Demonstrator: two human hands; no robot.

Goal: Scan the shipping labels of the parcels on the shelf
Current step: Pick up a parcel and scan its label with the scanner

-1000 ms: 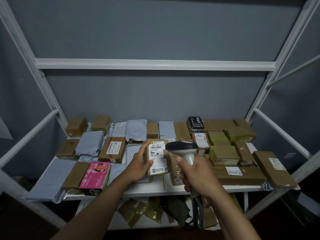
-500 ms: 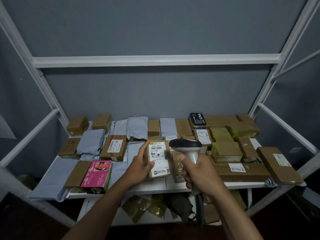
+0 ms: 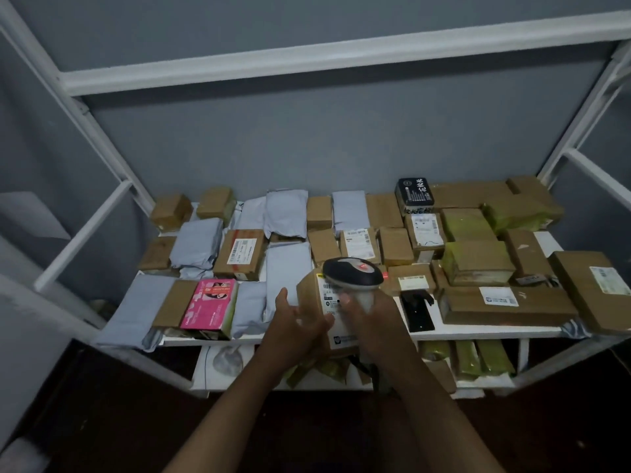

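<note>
Presently I find the left hand (image 3: 297, 327) gripping a small brown parcel (image 3: 319, 302) at lower centre of the frame, just in front of the shelf (image 3: 478, 331), its white shipping label (image 3: 333, 303) facing up toward the camera. The right hand (image 3: 374, 315) is wrapped round the grip of the scanner (image 3: 353, 276), whose head sits directly over the label's upper part, touching or nearly so; I cannot tell which. In my judgement the scan turns on that overlap: the parcel's long axis runs up-frame, and the scanner head covers part of the barcode.
</note>
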